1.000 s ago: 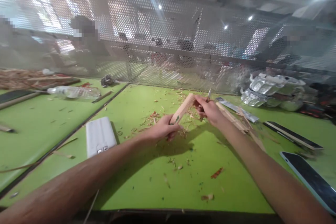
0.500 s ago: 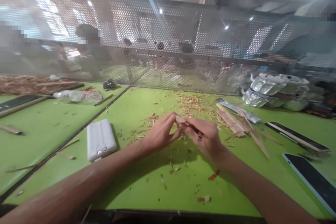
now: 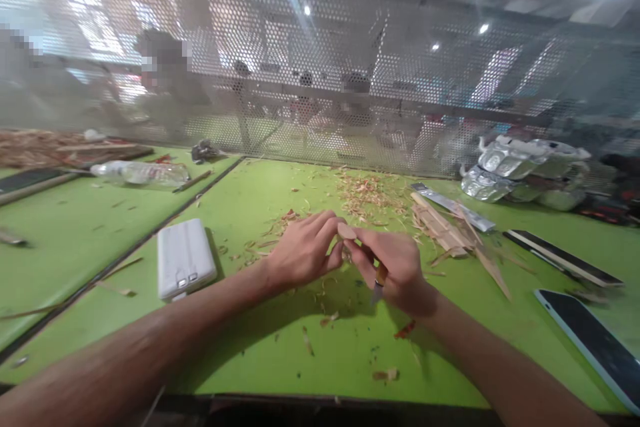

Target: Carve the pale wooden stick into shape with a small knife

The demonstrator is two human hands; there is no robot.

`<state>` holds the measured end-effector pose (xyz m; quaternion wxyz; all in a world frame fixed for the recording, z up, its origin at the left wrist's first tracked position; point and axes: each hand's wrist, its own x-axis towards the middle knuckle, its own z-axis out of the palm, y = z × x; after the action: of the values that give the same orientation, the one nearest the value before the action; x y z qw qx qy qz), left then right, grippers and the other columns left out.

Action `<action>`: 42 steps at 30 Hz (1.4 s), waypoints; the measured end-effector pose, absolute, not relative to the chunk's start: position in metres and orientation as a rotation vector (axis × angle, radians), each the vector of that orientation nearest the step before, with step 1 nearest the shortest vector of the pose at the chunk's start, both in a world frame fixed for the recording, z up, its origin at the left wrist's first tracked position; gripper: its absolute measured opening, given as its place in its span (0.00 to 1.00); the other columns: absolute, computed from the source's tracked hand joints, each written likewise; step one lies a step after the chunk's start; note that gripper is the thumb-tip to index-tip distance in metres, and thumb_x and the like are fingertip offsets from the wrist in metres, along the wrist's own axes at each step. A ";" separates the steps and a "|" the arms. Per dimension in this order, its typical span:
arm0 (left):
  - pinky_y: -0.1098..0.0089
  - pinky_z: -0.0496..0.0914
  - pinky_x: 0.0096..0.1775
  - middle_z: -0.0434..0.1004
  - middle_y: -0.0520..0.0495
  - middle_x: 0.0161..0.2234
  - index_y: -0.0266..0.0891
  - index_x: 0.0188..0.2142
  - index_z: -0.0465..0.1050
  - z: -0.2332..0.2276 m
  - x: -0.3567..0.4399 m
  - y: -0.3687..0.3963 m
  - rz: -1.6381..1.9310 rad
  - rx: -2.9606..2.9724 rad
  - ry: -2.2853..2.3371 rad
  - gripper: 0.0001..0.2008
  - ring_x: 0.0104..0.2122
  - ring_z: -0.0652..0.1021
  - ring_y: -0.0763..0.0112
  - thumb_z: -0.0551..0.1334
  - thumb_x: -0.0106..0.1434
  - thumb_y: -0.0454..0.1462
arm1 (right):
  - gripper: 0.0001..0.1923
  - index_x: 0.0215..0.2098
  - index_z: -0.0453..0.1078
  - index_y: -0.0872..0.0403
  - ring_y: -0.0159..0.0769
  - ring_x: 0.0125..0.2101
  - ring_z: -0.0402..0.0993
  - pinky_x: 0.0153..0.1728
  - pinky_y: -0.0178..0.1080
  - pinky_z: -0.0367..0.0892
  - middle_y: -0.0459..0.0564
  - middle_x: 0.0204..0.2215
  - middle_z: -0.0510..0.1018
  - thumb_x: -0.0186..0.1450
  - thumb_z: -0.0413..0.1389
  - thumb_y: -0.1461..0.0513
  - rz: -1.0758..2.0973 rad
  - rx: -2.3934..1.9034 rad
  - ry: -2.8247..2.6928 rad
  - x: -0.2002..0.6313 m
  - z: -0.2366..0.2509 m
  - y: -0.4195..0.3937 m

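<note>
Left hand (image 3: 304, 252): closed, fingers curled around the near end of a small wooden piece (image 3: 346, 231), which is pinched at its tip above the middle of the desk (image 3: 280, 373). Right hand (image 3: 395, 265): closed, touching the left at the fingertips; the same wooden piece is met by its thumb and forefinger, and a small knife (image 3: 379, 281) is gripped in the fist, blade pointing down toward the desk.

Beneath and behind both hands: wood shavings (image 3: 367, 195), scattered over the green surface, densest toward the mesh screen (image 3: 320, 80). Just right of the hands: a loose heap of wooden strips (image 3: 445, 230). Behind that heap: a flat silver packet (image 3: 453, 205). Far right corner: crumpled foil wrapping (image 3: 520, 170). Right edge: a dark flat bar (image 3: 563, 257) and a phone (image 3: 593, 340), screen up. Left of the hands: a white power bank (image 3: 184, 257). Far left, on the adjoining desk: a plastic bottle (image 3: 143, 173), lying on its side.
</note>
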<state>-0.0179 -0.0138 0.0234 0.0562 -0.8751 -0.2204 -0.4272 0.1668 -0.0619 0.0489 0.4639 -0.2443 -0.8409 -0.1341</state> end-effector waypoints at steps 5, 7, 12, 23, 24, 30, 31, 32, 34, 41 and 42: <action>0.71 0.70 0.25 0.78 0.45 0.32 0.36 0.41 0.67 0.022 -0.018 -0.013 -1.264 -2.533 -0.587 0.10 0.27 0.75 0.71 0.50 0.72 0.38 | 0.15 0.52 0.73 0.53 0.29 0.22 0.74 0.27 0.33 0.70 0.42 0.23 0.77 0.69 0.58 0.69 -0.332 -0.612 -2.052 0.166 0.047 -0.065; 0.71 0.70 0.25 0.78 0.45 0.32 0.36 0.40 0.67 0.021 -0.018 -0.014 -1.237 -2.517 -0.605 0.10 0.27 0.75 0.70 0.49 0.72 0.38 | 0.17 0.55 0.73 0.51 0.30 0.22 0.73 0.27 0.34 0.70 0.42 0.23 0.77 0.68 0.58 0.68 -0.352 -0.634 -2.039 0.167 0.045 -0.066; 0.71 0.68 0.23 0.77 0.46 0.29 0.36 0.37 0.67 0.021 -0.017 -0.017 -1.225 -2.478 -0.633 0.11 0.25 0.74 0.70 0.49 0.72 0.37 | 0.14 0.52 0.74 0.52 0.28 0.19 0.68 0.25 0.33 0.67 0.43 0.24 0.78 0.69 0.59 0.67 -0.406 -0.638 -2.000 0.166 0.044 -0.066; 0.74 0.64 0.23 0.73 0.51 0.25 0.37 0.35 0.66 0.022 -0.012 -0.020 -1.324 -2.648 -0.993 0.19 0.20 0.70 0.76 0.44 0.77 0.42 | 0.10 0.48 0.76 0.57 0.27 0.16 0.60 0.18 0.32 0.58 0.39 0.19 0.69 0.71 0.55 0.64 0.099 -0.836 -1.887 0.162 0.034 -0.060; 0.74 0.65 0.23 0.73 0.51 0.25 0.37 0.35 0.66 0.022 -0.012 -0.020 -1.329 -2.666 -1.006 0.20 0.20 0.70 0.76 0.44 0.77 0.43 | 0.10 0.48 0.76 0.57 0.27 0.16 0.60 0.18 0.32 0.58 0.39 0.19 0.69 0.70 0.56 0.64 0.110 -0.836 -1.888 0.161 0.032 -0.059; 0.75 0.64 0.21 0.74 0.50 0.25 0.36 0.35 0.67 0.024 -0.010 -0.021 -1.354 -2.695 -0.992 0.23 0.19 0.69 0.78 0.43 0.78 0.45 | 0.08 0.44 0.76 0.57 0.27 0.17 0.63 0.19 0.32 0.58 0.42 0.20 0.73 0.69 0.56 0.65 -0.078 -0.797 -1.951 0.162 0.031 -0.055; 0.75 0.64 0.21 0.73 0.50 0.24 0.36 0.34 0.67 0.024 -0.009 -0.021 -1.350 -2.688 -1.002 0.23 0.19 0.69 0.78 0.43 0.78 0.45 | 0.08 0.44 0.76 0.57 0.27 0.17 0.63 0.19 0.32 0.58 0.42 0.20 0.73 0.69 0.56 0.65 -0.114 -0.803 -1.957 0.162 0.032 -0.055; 0.75 0.63 0.20 0.73 0.50 0.24 0.36 0.34 0.67 0.023 -0.009 -0.021 -1.344 -2.683 -1.012 0.22 0.18 0.69 0.78 0.44 0.77 0.45 | 0.08 0.44 0.75 0.56 0.27 0.16 0.63 0.19 0.32 0.58 0.42 0.20 0.73 0.69 0.56 0.65 -0.145 -0.812 -1.966 0.163 0.033 -0.055; 0.76 0.62 0.20 0.73 0.50 0.24 0.36 0.35 0.67 0.023 -0.007 -0.021 -1.331 -2.678 -1.029 0.21 0.18 0.68 0.78 0.45 0.77 0.45 | 0.08 0.43 0.75 0.56 0.27 0.16 0.63 0.19 0.32 0.58 0.42 0.19 0.73 0.69 0.55 0.66 -0.220 -0.815 -1.979 0.163 0.034 -0.055; 0.75 0.62 0.20 0.73 0.52 0.23 0.37 0.36 0.66 0.023 -0.005 -0.020 -1.242 -2.750 -1.122 0.13 0.17 0.69 0.78 0.51 0.74 0.42 | 0.06 0.41 0.75 0.56 0.26 0.15 0.60 0.19 0.31 0.56 0.40 0.17 0.70 0.68 0.56 0.66 -0.367 -0.866 -1.952 0.164 0.032 -0.052; 0.75 0.61 0.20 0.73 0.52 0.23 0.38 0.36 0.65 0.023 -0.005 -0.020 -1.225 -2.744 -1.142 0.12 0.17 0.69 0.77 0.51 0.74 0.42 | 0.06 0.41 0.75 0.56 0.26 0.15 0.61 0.19 0.32 0.56 0.40 0.17 0.70 0.68 0.56 0.66 -0.352 -0.875 -1.951 0.165 0.031 -0.051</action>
<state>-0.0049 -0.0198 0.0226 -0.0365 -0.8529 -0.3551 -0.3809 0.1650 -0.0510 0.0311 0.4681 -0.3570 -0.7955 -0.1434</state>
